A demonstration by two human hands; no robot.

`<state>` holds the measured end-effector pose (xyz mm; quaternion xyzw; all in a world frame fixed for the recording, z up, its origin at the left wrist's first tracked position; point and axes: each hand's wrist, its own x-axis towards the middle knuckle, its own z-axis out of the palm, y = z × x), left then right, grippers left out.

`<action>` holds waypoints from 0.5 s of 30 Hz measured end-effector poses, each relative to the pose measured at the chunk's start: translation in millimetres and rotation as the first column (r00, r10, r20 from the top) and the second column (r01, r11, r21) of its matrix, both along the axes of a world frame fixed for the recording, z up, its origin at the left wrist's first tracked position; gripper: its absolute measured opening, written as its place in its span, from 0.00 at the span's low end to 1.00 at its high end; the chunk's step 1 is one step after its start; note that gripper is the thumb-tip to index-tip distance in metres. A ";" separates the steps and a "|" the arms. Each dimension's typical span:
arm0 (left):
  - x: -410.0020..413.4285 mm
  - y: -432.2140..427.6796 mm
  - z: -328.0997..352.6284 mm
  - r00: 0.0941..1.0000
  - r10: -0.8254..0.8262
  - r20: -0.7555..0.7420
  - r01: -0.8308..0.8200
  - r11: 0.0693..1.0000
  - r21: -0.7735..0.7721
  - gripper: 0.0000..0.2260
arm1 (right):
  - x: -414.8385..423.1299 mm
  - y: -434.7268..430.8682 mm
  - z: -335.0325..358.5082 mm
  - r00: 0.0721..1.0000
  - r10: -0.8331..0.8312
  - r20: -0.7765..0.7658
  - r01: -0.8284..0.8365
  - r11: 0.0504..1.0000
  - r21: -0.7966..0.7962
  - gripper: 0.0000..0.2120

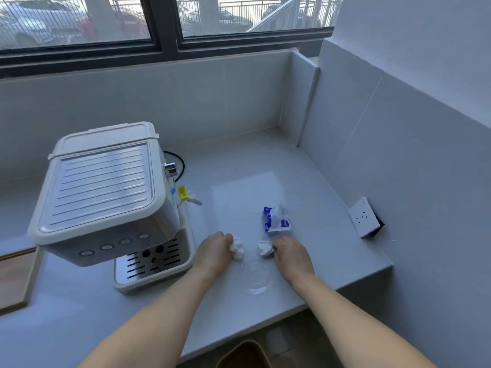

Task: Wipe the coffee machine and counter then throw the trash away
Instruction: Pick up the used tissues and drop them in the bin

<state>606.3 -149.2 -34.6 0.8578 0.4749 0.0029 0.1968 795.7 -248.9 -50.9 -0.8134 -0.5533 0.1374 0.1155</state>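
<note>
White coffee machine (103, 192) upright on pale counter (265, 160).

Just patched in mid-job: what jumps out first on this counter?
The white coffee machine dominates the counter's left side. In front, near the edge, the left hand and right hand each clutch a crumpled white tissue, either side of a clear plastic lid. A blue-and-white wrapper lies just beyond.

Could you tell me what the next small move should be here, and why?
Probably carry both wads to the bin below the counter edge: the left hand and right hand each clutch a crumpled tissue, and the counter looks clean.
</note>
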 end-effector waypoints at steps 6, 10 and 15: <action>-9.5 -11.1 8.6 0.972 0.199 0.123 -0.211 0.973 0.093 0.03 | 2.0 -22.0 7.5 0.996 -0.045 -0.071 0.053 0.993 0.106 0.06; -11.8 -29.0 13.1 0.955 0.234 0.181 -0.254 0.962 0.098 0.06 | 0.0 -34.2 17.0 0.995 -0.044 -0.095 0.059 0.985 0.162 0.07; -20.4 -72.0 12.5 0.946 0.242 0.218 -0.271 0.956 0.114 0.06 | -9.0 -56.6 24.7 0.995 0.025 -0.098 -0.007 0.983 0.183 0.07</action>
